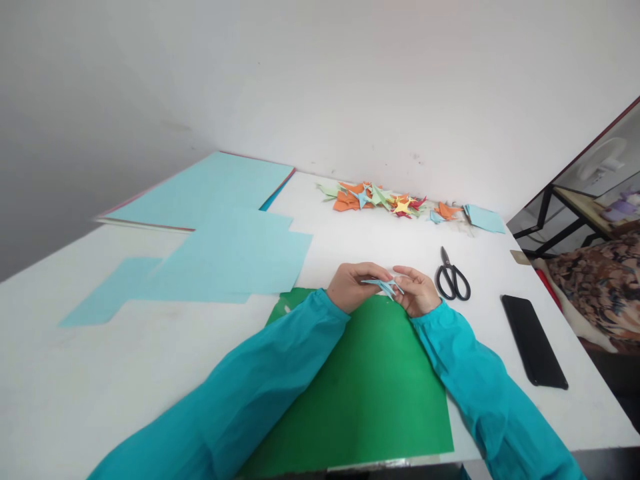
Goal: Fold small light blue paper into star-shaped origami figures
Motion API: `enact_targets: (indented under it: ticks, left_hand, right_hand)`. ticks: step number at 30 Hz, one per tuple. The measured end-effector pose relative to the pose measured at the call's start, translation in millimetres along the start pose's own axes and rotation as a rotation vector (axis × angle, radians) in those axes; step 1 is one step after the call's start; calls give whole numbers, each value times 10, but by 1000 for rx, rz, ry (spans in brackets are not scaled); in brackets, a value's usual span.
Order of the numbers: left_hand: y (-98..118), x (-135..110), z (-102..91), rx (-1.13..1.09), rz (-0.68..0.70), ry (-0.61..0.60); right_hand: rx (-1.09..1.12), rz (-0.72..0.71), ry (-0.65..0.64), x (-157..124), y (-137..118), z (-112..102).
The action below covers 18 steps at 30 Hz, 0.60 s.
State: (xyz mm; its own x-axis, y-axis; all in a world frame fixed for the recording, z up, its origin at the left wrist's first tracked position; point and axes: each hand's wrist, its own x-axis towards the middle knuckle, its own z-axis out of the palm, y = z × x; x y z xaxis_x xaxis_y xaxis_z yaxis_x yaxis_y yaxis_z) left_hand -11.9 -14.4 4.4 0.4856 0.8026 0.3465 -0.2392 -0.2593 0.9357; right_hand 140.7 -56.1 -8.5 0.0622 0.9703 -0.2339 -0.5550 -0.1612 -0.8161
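Note:
My left hand (354,285) and my right hand (418,291) meet above the far edge of a green sheet (370,387) on the white table (100,373). Between their fingertips they pinch a small light-blue folded paper shape (384,286) with thin pointed arms. Both hands have fingers closed on it. Teal sleeves cover both arms. Black scissors (453,278) lie just to the right of my right hand.
Light-blue paper sheets (225,257) lie left of the hands, with a stack of coloured sheets (200,190) behind them. A pile of coloured folded paper shapes (385,198) sits by the wall. A black phone (533,339) lies near the table's right edge.

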Motion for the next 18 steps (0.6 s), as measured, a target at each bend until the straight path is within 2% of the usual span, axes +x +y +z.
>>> enact_targets:
  ticks: [5, 14, 16, 18]
  left_hand:
    - [-4, 5, 1, -22, -5, 8]
    - [1, -1, 8, -38, -44, 15]
    - [-11, 5, 3, -65, -82, 46]
    - [-39, 15, -6, -93, -108, 87]
  right_hand:
    - [-19, 52, -45, -5, -6, 0]
    - [-50, -49, -28, -34, -32, 50]
    - [-68, -70, -8, -43, -29, 62]
    - [-99, -153, 24, -63, -14, 69]
